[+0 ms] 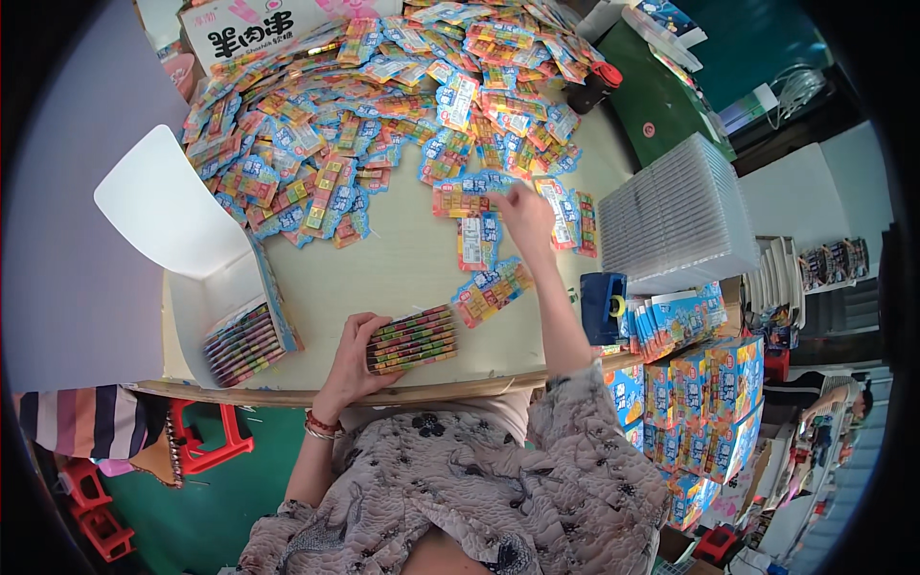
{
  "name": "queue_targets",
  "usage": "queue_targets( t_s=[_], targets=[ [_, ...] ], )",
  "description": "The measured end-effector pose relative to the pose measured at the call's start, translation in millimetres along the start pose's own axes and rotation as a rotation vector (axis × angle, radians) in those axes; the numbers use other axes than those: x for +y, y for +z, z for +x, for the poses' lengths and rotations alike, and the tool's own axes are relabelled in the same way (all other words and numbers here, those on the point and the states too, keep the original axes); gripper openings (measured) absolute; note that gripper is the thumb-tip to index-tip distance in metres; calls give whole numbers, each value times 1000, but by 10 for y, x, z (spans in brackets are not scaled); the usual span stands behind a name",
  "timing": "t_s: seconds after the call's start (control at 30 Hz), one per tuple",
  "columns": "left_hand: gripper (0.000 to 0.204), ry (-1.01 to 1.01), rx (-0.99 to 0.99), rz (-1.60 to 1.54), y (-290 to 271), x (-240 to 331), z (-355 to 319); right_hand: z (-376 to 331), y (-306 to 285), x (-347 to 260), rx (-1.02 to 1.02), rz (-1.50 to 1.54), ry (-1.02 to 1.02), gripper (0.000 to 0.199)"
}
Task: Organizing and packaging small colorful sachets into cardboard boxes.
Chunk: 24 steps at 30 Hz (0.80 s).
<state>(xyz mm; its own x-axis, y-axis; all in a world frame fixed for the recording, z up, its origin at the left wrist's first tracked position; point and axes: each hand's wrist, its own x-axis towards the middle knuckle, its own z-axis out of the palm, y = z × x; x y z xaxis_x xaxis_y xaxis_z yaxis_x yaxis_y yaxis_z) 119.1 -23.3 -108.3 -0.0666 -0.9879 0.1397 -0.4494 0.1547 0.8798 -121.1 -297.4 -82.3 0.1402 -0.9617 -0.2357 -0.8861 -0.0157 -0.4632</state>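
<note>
My left hand (355, 356) is closed round the left end of a stack of candy packets (414, 340), held on edge near the table's front. Farther out, my right hand (525, 218) pinches the right end of a flat candy packet (464, 197) with a blue wavy border. Just below that packet lies another, a packet with its pale label side up (476, 241). A tilted candy packet (492, 292) rests between the stack and my right forearm. On the left stands an open white box (203, 292), its lid raised, with a row of packets (244, 347) inside.
A large heap of candy packets (316, 134) covers the back of the table (383, 259). At the right are a tall stack of clear plastic trays (671, 220), a blue tape dispenser (602, 309) and piled printed boxes (704, 402). A dark red-topped bottle (594, 88) stands behind.
</note>
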Motion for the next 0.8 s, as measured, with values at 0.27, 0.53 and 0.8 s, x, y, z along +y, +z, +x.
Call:
queue_targets(
  t_s=[0.27,0.53,0.8],
  targets=[
    [82,72,-20,103,-17,-7,-38,819,-185,159,-221,-354,-295,112],
    [105,32,15,-132,70,-191,-104,-99,-340,-50,-198,229,-534,21],
    [127,98,186,-29,76,-132,-24,-703,426,-392,-688,492,-512,22]
  ],
)
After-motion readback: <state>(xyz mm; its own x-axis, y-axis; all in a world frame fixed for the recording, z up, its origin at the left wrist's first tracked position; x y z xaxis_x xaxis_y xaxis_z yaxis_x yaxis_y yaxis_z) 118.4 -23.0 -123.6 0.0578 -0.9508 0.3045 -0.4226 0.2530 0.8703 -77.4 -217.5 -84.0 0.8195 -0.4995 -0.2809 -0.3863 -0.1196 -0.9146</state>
